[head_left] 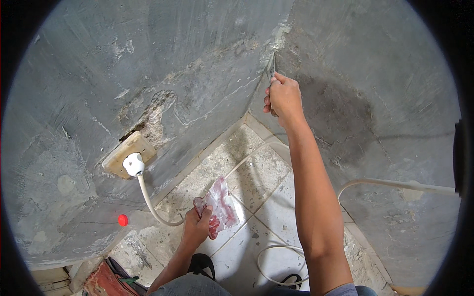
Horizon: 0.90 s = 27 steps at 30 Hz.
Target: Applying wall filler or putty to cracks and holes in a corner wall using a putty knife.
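My right hand (286, 98) is closed around the handle of a narrow scraper, probably a putty knife (272, 66). Its thin blade points up into the corner where two grey plastered walls (217, 74) meet, at a pale rough patch. Most of its handle is hidden by my fingers. Lower down, my left hand (196, 228) grips a wide flat putty spreader (223, 203) with a reddish handle. The spreader's pale blade is smeared with red and white and is held above the tiled floor.
A beige wall socket (117, 160) holds a white plug (133, 164) with its cord (150, 204) hanging. Plaster is broken above it. Another pale cable (385, 182) crosses the right wall. A red round cap (123, 220) and a reddish bag (106, 281) are at lower left. Debris covers the tiles (264, 237).
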Each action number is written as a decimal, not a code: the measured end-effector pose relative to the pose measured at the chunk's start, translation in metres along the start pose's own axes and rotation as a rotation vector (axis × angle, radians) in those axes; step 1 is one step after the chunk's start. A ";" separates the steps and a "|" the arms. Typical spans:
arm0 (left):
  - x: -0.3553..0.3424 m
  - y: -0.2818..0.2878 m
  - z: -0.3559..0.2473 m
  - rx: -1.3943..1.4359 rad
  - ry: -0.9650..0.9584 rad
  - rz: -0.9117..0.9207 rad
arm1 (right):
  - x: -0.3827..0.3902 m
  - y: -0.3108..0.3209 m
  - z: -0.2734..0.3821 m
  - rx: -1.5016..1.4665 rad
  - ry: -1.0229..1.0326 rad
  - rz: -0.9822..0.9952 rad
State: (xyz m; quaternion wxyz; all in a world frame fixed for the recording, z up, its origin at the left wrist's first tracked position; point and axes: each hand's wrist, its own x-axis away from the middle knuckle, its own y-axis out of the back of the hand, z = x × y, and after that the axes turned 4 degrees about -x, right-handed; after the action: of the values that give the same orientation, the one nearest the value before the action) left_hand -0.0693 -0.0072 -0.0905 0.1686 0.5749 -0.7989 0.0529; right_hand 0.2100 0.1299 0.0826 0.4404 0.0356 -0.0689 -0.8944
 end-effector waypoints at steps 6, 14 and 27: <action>-0.004 0.003 0.002 -0.039 0.012 0.011 | 0.001 0.000 0.000 -0.056 -0.051 0.014; -0.002 0.001 -0.006 -0.052 -0.001 0.014 | -0.004 0.032 -0.001 0.018 -0.046 0.033; -0.002 0.002 0.003 -0.034 -0.052 0.009 | -0.005 0.030 0.004 0.081 -0.016 0.109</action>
State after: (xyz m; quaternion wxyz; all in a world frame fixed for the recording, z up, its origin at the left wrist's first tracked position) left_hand -0.0708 -0.0057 -0.0941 0.1571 0.5697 -0.8063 0.0252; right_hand 0.2361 0.1163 0.0912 0.4859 0.0426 -0.1102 -0.8660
